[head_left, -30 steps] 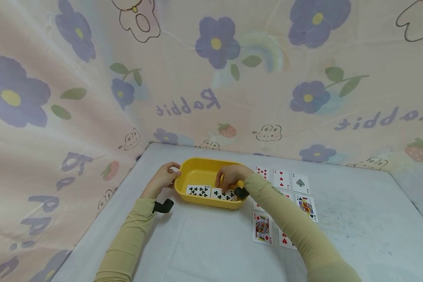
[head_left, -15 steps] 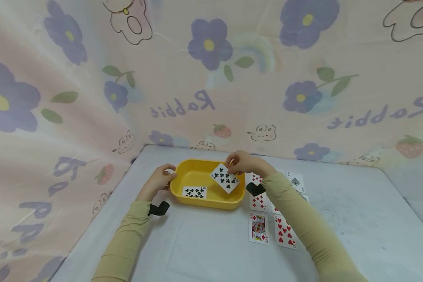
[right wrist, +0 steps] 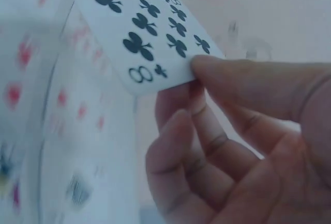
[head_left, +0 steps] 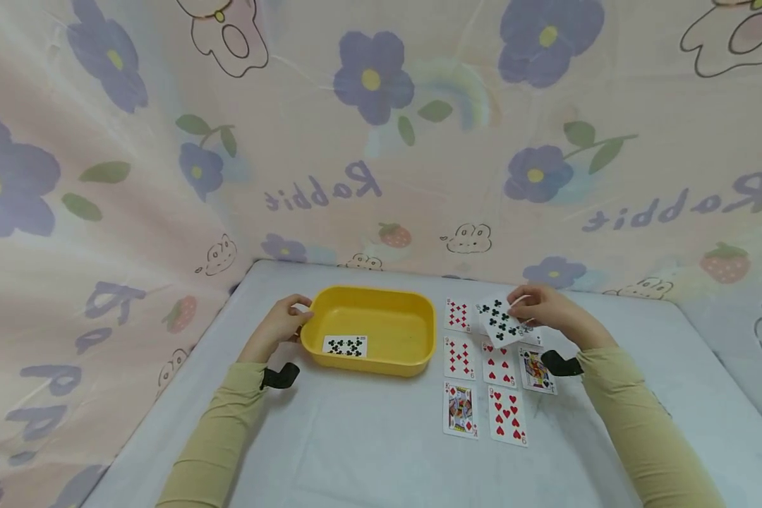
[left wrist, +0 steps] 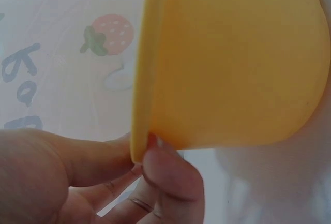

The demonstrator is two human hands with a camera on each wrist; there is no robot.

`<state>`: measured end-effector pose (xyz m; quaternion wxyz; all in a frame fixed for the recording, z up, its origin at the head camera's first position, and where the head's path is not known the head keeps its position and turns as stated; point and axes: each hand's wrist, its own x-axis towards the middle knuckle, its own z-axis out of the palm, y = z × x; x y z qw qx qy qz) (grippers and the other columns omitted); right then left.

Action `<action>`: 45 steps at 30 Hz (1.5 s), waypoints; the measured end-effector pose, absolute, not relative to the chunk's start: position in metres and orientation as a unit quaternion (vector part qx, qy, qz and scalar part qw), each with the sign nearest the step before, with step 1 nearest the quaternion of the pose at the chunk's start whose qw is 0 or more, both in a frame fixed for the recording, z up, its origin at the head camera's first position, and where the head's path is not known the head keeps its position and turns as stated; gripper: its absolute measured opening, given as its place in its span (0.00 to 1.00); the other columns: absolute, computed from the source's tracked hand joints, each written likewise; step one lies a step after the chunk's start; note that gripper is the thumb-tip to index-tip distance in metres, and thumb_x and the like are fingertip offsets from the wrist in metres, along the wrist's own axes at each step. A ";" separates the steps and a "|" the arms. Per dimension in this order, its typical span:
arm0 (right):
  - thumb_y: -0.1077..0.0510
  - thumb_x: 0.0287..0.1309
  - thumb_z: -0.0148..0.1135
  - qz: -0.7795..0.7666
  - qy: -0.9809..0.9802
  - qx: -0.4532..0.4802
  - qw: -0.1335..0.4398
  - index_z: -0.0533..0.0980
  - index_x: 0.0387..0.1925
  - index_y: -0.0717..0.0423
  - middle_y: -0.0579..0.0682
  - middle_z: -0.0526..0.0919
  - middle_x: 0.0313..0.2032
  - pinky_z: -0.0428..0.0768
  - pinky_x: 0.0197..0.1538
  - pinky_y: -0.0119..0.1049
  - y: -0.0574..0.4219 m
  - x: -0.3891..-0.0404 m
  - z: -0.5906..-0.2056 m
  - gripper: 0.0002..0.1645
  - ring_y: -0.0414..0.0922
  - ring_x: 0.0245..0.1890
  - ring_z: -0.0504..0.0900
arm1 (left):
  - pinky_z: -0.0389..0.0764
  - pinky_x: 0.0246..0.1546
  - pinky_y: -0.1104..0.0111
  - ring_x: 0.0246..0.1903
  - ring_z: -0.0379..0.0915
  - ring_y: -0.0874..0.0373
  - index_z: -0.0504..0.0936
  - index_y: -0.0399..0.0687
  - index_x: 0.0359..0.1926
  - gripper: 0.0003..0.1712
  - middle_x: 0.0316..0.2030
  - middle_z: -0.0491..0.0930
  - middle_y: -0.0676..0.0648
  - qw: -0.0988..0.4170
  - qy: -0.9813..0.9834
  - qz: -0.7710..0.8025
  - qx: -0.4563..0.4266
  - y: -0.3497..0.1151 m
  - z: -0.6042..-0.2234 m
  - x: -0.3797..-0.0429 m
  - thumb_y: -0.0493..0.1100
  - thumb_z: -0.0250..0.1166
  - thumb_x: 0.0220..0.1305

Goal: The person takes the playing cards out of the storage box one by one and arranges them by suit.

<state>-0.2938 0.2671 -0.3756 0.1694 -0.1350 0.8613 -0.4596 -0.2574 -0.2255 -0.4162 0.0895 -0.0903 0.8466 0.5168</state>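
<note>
My right hand (head_left: 549, 310) pinches an eight of clubs playing card (right wrist: 160, 38) between thumb and fingers. It holds the card tilted, face showing, over the back row of laid-out cards, partly covering those behind it. My left hand (head_left: 281, 326) grips the left end of the yellow plastic tray (head_left: 381, 321). In the left wrist view, thumb and finger pinch the tray's rim (left wrist: 138, 94). One other clubs card (head_left: 345, 346) lies face up inside the tray, near its front wall.
Right of the tray, face-up cards lie in columns. Diamonds are on the left, with a king of diamonds (head_left: 461, 409) in front. A nine of hearts (head_left: 506, 415) ends the middle column; a jack of spades (head_left: 537, 370) lies to the right. A patterned cloth (head_left: 305, 127) hangs behind the table.
My right hand has picked the eight of clubs out of the tray and carried it right, over the laid-out cards. My left hand still holds the tray.
</note>
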 end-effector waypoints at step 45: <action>0.56 0.62 0.57 -0.423 0.890 0.116 0.124 0.71 0.48 0.79 0.46 0.77 0.21 0.76 0.28 0.37 0.380 -0.301 -0.443 0.25 0.43 0.22 0.74 | 0.79 0.25 0.65 0.27 0.74 0.51 0.70 0.43 0.57 0.16 0.37 0.75 0.36 0.086 0.848 0.515 -0.091 -0.226 -0.416 -0.257 0.39 0.56 0.70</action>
